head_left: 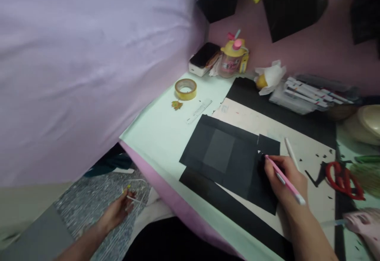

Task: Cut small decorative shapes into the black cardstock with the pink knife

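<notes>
My right hand [285, 180] grips a pink and white pen [284, 179], its tip touching a black paper sheet [228, 156] that lies on the table. My left hand [118, 209] is down beside the table, over the grey floor, pinching a thin white stick-like item [135, 199] with a yellow-green tip. A second white pen [291, 153] rests on the pale board just beyond my right hand.
Red scissors [344, 180] lie at the right among black paper scraps. A tape roll [185, 89], clear ruler [198, 111], phone on a box [204, 58], yellow-lidded cup [233, 59] and marker set [308, 92] sit at the back. Purple fabric [89, 67] fills the left.
</notes>
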`<state>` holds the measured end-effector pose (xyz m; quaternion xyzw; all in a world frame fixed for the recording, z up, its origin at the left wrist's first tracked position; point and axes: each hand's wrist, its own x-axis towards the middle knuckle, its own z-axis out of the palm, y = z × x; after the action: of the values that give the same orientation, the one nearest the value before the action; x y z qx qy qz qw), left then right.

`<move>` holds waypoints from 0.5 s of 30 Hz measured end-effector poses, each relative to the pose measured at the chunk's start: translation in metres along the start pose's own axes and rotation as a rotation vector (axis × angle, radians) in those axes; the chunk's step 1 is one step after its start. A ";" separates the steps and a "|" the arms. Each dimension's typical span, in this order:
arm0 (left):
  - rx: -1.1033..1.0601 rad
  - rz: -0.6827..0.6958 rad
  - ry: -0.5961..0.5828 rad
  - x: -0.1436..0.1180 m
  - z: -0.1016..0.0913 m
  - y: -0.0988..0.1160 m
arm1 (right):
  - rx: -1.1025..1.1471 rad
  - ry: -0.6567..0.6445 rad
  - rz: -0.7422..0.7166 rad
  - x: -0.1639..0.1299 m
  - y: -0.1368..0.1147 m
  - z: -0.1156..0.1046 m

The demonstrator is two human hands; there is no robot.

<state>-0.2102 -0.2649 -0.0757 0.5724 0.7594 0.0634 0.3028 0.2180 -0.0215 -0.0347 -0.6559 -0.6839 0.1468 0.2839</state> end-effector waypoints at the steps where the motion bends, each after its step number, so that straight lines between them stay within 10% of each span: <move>1: -0.083 -0.090 0.013 -0.001 0.001 -0.002 | -0.005 0.002 0.002 0.000 0.001 0.000; 15: -1.109 -0.785 0.006 -0.041 -0.053 -0.007 | 0.024 -0.077 0.086 -0.002 -0.009 -0.011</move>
<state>-0.2373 -0.2908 -0.0198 0.0140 0.7668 0.3305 0.5501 0.2172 -0.0260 -0.0213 -0.6751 -0.6636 0.1921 0.2589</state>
